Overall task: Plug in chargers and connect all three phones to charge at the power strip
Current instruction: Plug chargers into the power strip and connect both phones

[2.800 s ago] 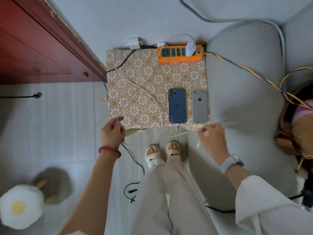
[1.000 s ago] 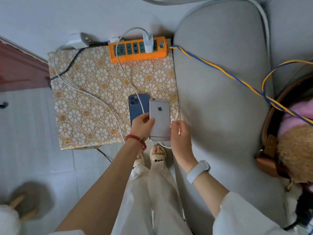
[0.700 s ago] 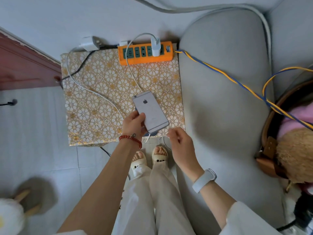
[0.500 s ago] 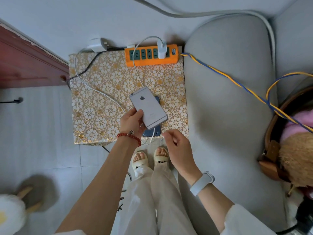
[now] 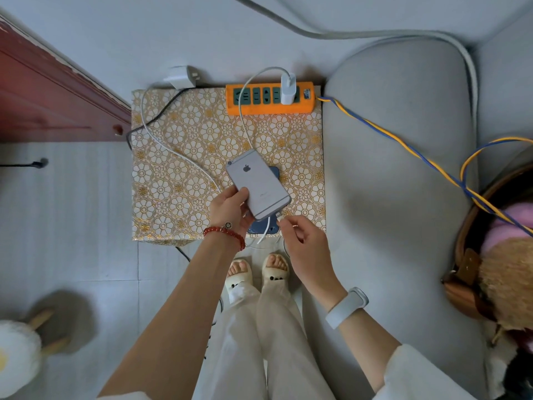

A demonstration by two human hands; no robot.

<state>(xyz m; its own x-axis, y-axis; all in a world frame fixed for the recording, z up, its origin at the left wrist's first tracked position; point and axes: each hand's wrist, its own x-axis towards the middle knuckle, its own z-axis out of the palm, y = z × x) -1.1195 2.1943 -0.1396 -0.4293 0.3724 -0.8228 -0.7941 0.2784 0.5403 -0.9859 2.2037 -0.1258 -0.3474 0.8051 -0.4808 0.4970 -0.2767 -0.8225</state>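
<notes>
My left hand (image 5: 230,210) grips a silver phone (image 5: 257,187), lifted back-up and tilted above the patterned table (image 5: 178,180). My right hand (image 5: 301,236) pinches a white cable plug (image 5: 278,215) just off the phone's bottom edge. A blue phone (image 5: 264,228) lies under the silver one, mostly hidden. An orange power strip (image 5: 269,98) sits at the table's far edge with one white charger (image 5: 287,88) plugged in; its cable (image 5: 245,122) runs down toward the phones. A second white charger (image 5: 180,77) lies unplugged behind the table, its cable (image 5: 161,140) crossing the cloth.
A grey sofa cushion (image 5: 398,168) borders the table on the right. A blue-and-yellow cord (image 5: 403,142) leaves the strip across it. A red wooden door (image 5: 49,99) stands at left. A black cable (image 5: 153,122) trails off the table's left edge. My feet (image 5: 256,272) stand below the table.
My left hand picked the silver phone off the table and turned it over the blue phone. My right hand brought the white cable plug up to the phone's bottom edge.
</notes>
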